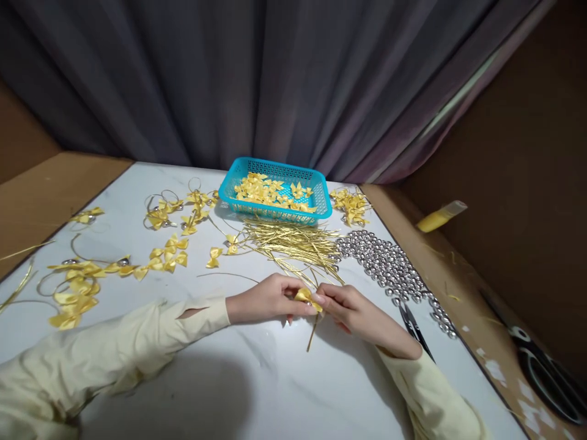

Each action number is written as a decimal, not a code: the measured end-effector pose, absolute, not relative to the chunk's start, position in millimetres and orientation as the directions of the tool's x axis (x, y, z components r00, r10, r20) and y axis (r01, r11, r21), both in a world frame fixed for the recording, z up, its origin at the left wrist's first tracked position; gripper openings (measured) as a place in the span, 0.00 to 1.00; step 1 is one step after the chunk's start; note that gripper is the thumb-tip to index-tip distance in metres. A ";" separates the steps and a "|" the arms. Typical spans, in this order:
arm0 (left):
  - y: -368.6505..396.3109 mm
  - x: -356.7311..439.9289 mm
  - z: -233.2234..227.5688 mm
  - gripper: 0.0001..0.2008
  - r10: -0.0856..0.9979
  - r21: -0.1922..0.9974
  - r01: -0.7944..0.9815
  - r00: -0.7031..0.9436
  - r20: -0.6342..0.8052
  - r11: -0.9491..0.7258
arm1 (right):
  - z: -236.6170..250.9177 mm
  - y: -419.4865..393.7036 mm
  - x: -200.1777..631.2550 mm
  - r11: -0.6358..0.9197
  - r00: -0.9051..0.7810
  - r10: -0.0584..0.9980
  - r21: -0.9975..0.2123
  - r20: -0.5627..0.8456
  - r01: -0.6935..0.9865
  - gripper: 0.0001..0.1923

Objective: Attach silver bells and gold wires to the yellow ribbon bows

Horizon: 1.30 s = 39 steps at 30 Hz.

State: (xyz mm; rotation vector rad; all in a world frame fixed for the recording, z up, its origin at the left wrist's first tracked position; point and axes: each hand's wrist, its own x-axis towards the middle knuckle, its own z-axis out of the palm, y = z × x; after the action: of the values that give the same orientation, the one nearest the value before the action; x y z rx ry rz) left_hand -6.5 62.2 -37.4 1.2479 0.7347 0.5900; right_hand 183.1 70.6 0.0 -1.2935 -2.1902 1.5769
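Scattered across the white surface (257,379) from left to right are seen finished yellow bows (76,287), a blue basket (275,166) of bows, a bundle of gold strands (293,244), a spread of silver bells (389,266) and dark snips (415,327); nothing is placed between these and the hands. A small yellow bow (306,296) is pinched at mid-surface between the closed fingers of the left hand (266,299) and those of the right hand (355,311), with a gold strand (313,333) hanging below it.

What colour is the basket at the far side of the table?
Turquoise blue plastic basket, with a perforated wall; the head view shows it plainly.
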 end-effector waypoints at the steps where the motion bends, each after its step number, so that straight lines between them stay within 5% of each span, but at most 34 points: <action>1: 62.1 -6.1 -37.3 0.10 0.752 0.974 0.008 0.634 -0.181 0.227 | -0.6 70.7 183.5 0.060 -0.615 0.704 -0.834 -0.354 0.549 0.18; 8: 56.4 -2.3 -41.3 0.12 0.817 0.979 0.014 0.549 -0.177 0.203 | -5.1 70.8 184.6 -0.027 -0.594 0.704 -0.850 -0.389 0.526 0.21; 17: 48.3 -0.2 -42.8 0.19 0.949 0.972 0.207 0.313 0.040 -0.110 | -15.1 69.5 183.0 -0.166 -0.550 0.734 -0.890 -0.399 0.425 0.22; 25: 53.0 -2.6 -44.6 0.19 0.890 0.991 0.065 0.435 -0.135 0.119 | -11.1 70.1 184.4 -0.154 -0.575 0.719 -0.896 -0.391 0.417 0.22; 39: 61.8 -4.6 -43.5 0.15 0.848 0.967 -0.058 0.495 -0.188 0.249 | -5.5 67.9 182.8 -0.056 -0.595 0.710 -0.872 -0.377 0.486 0.18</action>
State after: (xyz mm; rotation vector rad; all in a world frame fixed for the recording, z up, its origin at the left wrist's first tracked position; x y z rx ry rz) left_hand -4.6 61.8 -43.5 1.1576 0.8512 0.7314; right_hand 182.8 67.9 -5.5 -1.3017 -2.0139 1.7140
